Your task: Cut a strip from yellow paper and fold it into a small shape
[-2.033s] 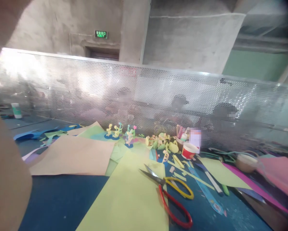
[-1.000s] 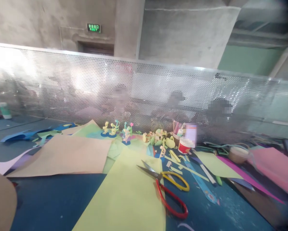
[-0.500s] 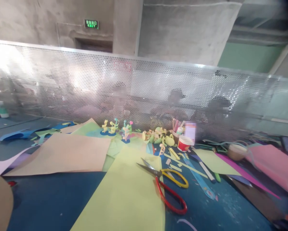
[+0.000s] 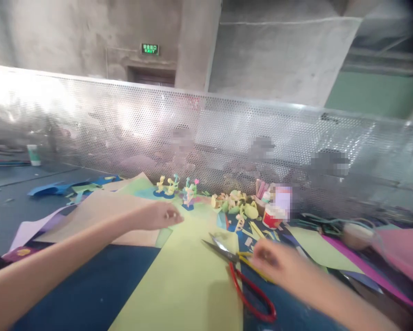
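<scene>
Judging by the place of the right hand (image 4: 267, 258), over the yellow handle (image 4: 246, 263) of the scissors (image 4: 232, 258), best to make a slow, exact contact with the handles, and not with the blades (image 4: 223, 253). Perhaps wise to put thumb and fingers into the two loops, to close the blades before any lifting, and to turn the points away from the left hand (image 4: 160, 215). With the left fingers, press the yellow-green sheet (image 4: 179, 285) flat, well outside the line of the points. Be careful also not to push the small paper figures (image 4: 188, 195), standing just beyond.

As to the hands: on the right, fingers curled and blurred by motion; cannot tell touching from hovering, nor any firm grip. On the left, fingers loosely bent at the far left edge of the sheet, with the forearm across the peach sheet (image 4: 103, 211); cannot tell if pinching any paper.

As to the scissors: lying with parted blades, the dark metal wholly on the yellow-green sheet, pointing to the far left. One loop yellow, partly covered by the right hand; the other, the red handle (image 4: 239, 294), in full view, reaching past the sheet's right edge over the dark blue table (image 4: 89, 276).
</scene>
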The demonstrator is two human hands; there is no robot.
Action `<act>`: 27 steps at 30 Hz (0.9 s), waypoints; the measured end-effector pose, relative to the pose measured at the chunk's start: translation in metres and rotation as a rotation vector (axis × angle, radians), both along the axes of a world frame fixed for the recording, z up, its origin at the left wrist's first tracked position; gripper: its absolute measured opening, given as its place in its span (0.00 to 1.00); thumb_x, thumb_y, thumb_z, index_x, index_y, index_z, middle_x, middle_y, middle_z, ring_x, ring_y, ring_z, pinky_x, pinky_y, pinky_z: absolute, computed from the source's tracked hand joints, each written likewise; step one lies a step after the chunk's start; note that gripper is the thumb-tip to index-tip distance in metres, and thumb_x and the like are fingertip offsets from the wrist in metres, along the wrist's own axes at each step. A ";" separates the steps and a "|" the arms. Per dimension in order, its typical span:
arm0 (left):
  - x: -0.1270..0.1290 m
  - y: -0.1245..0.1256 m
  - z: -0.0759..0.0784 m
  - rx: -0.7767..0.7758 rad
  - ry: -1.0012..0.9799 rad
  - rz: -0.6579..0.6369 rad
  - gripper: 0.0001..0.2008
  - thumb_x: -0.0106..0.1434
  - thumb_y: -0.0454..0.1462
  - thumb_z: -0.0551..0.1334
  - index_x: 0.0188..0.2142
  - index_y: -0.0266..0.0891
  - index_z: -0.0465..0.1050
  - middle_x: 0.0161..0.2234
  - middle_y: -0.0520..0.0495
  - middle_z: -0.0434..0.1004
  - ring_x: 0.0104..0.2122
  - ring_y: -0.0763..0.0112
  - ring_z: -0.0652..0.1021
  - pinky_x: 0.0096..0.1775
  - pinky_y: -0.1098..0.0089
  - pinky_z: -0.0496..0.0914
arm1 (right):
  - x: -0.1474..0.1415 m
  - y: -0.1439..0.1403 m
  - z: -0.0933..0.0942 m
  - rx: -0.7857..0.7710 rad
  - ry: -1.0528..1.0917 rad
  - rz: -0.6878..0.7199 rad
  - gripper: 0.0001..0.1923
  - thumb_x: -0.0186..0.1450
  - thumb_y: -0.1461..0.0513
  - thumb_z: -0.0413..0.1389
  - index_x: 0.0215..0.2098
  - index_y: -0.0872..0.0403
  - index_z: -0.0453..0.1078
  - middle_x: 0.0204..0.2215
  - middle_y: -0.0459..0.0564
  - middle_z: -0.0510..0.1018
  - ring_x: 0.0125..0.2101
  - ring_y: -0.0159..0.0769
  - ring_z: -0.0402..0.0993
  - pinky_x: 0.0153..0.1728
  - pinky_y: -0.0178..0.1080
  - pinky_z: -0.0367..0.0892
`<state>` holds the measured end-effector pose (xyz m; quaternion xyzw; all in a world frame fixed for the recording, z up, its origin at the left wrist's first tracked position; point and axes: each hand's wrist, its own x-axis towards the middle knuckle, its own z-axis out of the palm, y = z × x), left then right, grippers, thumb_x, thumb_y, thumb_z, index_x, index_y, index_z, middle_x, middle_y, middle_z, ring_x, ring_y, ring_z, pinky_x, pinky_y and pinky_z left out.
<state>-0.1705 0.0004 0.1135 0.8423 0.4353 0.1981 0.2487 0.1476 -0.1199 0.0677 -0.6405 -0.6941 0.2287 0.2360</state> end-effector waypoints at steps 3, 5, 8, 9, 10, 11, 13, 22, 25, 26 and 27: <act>0.007 0.007 -0.045 0.088 0.295 0.116 0.25 0.54 0.56 0.54 0.27 0.37 0.75 0.20 0.46 0.72 0.23 0.63 0.73 0.27 0.69 0.60 | -0.018 0.000 -0.018 -0.010 -0.290 -0.027 0.10 0.55 0.56 0.58 0.25 0.54 0.66 0.25 0.49 0.73 0.27 0.39 0.69 0.30 0.40 0.64; 0.011 0.006 -0.063 0.160 0.336 0.145 0.27 0.52 0.58 0.53 0.29 0.36 0.74 0.22 0.44 0.72 0.25 0.60 0.74 0.29 0.67 0.62 | -0.025 0.002 -0.026 0.021 -0.403 -0.081 0.09 0.56 0.57 0.56 0.29 0.55 0.64 0.29 0.52 0.73 0.31 0.42 0.70 0.32 0.41 0.63; 0.012 0.001 -0.078 0.233 0.263 0.162 0.28 0.49 0.58 0.56 0.36 0.37 0.73 0.33 0.39 0.73 0.36 0.52 0.74 0.36 0.63 0.63 | -0.023 0.003 -0.030 0.096 -0.446 -0.134 0.14 0.55 0.56 0.57 0.34 0.55 0.63 0.35 0.56 0.72 0.39 0.47 0.69 0.39 0.43 0.63; 0.012 0.000 -0.082 0.240 0.235 0.171 0.28 0.48 0.57 0.57 0.38 0.38 0.72 0.36 0.38 0.72 0.39 0.51 0.73 0.38 0.63 0.63 | -0.021 0.003 -0.031 0.101 -0.454 -0.135 0.15 0.54 0.55 0.57 0.35 0.55 0.63 0.36 0.56 0.71 0.40 0.48 0.68 0.40 0.44 0.62; 0.012 0.000 -0.085 0.237 0.208 0.174 0.27 0.47 0.56 0.59 0.39 0.38 0.70 0.38 0.39 0.71 0.41 0.51 0.72 0.39 0.62 0.63 | -0.019 0.003 -0.031 0.094 -0.457 -0.128 0.15 0.55 0.54 0.57 0.35 0.55 0.63 0.36 0.56 0.71 0.40 0.48 0.68 0.41 0.45 0.62; 0.012 0.000 -0.088 0.223 0.180 0.173 0.26 0.46 0.54 0.61 0.40 0.39 0.69 0.38 0.40 0.71 0.41 0.52 0.72 0.40 0.63 0.64 | -0.017 0.003 -0.031 0.075 -0.454 -0.111 0.15 0.55 0.53 0.56 0.34 0.55 0.63 0.35 0.56 0.71 0.40 0.48 0.68 0.40 0.45 0.62; 0.013 0.002 -0.092 0.153 0.105 0.161 0.24 0.46 0.49 0.62 0.41 0.40 0.67 0.36 0.43 0.72 0.38 0.56 0.73 0.38 0.64 0.65 | -0.016 0.002 -0.030 0.037 -0.441 -0.075 0.14 0.56 0.52 0.54 0.31 0.54 0.62 0.34 0.55 0.72 0.38 0.47 0.69 0.39 0.44 0.63; 0.011 0.013 -0.074 -0.511 -0.762 0.123 0.23 0.51 0.46 0.64 0.43 0.36 0.68 0.38 0.42 0.78 0.35 0.56 0.78 0.35 0.63 0.73 | -0.014 0.008 -0.013 -0.201 0.332 -0.062 0.23 0.60 0.43 0.45 0.34 0.53 0.66 0.35 0.54 0.75 0.39 0.44 0.73 0.44 0.45 0.65; 0.002 0.016 -0.063 -0.526 -0.963 0.171 0.24 0.51 0.45 0.65 0.46 0.40 0.67 0.38 0.43 0.78 0.32 0.59 0.79 0.33 0.62 0.74 | -0.016 0.011 -0.014 -0.199 0.702 -0.008 0.27 0.60 0.40 0.41 0.38 0.52 0.65 0.42 0.56 0.75 0.47 0.43 0.70 0.48 0.43 0.65; -0.001 0.017 -0.060 -0.517 -0.996 0.191 0.23 0.52 0.44 0.65 0.47 0.40 0.67 0.37 0.43 0.78 0.30 0.60 0.79 0.31 0.62 0.74 | -0.018 0.011 -0.013 -0.152 0.708 -0.014 0.28 0.61 0.40 0.37 0.37 0.51 0.64 0.42 0.56 0.75 0.46 0.42 0.71 0.47 0.43 0.66; -0.004 0.018 -0.057 -0.511 -1.023 0.214 0.23 0.52 0.44 0.65 0.47 0.41 0.67 0.36 0.43 0.79 0.29 0.60 0.79 0.29 0.63 0.75 | -0.021 0.010 -0.012 -0.102 0.646 -0.030 0.29 0.62 0.40 0.32 0.35 0.50 0.64 0.40 0.56 0.76 0.44 0.42 0.72 0.45 0.43 0.68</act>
